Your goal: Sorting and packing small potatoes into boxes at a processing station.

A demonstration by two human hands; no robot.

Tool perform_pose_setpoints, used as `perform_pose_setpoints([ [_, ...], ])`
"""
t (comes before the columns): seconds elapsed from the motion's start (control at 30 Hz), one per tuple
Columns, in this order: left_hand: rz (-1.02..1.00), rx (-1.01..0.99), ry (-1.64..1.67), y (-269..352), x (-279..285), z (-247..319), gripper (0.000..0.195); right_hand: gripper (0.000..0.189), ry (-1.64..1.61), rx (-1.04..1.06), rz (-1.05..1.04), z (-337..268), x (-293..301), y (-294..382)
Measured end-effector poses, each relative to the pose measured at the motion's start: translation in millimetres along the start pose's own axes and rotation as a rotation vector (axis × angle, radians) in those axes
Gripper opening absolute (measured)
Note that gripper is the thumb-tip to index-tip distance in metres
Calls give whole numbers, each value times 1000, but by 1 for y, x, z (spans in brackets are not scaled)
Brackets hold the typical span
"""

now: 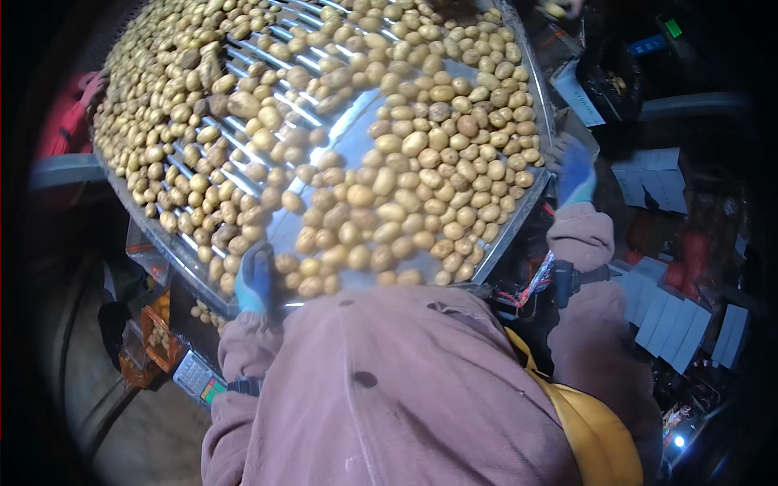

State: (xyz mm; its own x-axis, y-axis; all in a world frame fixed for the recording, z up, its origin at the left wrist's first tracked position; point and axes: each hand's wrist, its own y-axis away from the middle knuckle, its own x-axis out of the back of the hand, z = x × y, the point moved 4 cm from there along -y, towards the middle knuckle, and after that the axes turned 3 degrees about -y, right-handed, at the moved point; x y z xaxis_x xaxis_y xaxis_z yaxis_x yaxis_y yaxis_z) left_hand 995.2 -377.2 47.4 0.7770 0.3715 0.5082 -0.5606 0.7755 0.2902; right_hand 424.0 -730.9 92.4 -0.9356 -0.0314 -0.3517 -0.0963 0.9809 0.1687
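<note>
Before me is a large metal sorting table (366, 146), heaped with small yellow potatoes (415, 144). My left hand (256, 278), in a blue and teal work glove, reaches over the near rim beside potatoes at the front. Its fingers are blurred, and whether they grip anything is unclear. My right hand (573, 167), gloved the same way, is just beyond the right-hand rim, close to a cardboard box (577, 91). What its fingers touch cannot be made out. Bare metal shows near the table's middle, with bright parallel bars (249, 149) left of it.
White boxes (671, 322) stand at the lower right. Below left are an orange crate (159, 340) holding potatoes and a scale with a keypad (197, 376). Another person's red sleeve (64, 121) is at the far left rim. Coloured wires (526, 288) hang near the right corner.
</note>
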Motion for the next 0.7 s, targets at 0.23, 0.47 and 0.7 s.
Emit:
perform_pose_setpoints([
  [0.23,-62,18,319,3,2,-1,33,40,972,156,-912,97,-264,140],
  [0.47,-158,-55,280,20,9,15,32,55,1571,735,-1090,126,-271,129],
  [0.7,-192,-442,-268,51,21,41,36,49,1754,724,-764,112,-285,94],
])
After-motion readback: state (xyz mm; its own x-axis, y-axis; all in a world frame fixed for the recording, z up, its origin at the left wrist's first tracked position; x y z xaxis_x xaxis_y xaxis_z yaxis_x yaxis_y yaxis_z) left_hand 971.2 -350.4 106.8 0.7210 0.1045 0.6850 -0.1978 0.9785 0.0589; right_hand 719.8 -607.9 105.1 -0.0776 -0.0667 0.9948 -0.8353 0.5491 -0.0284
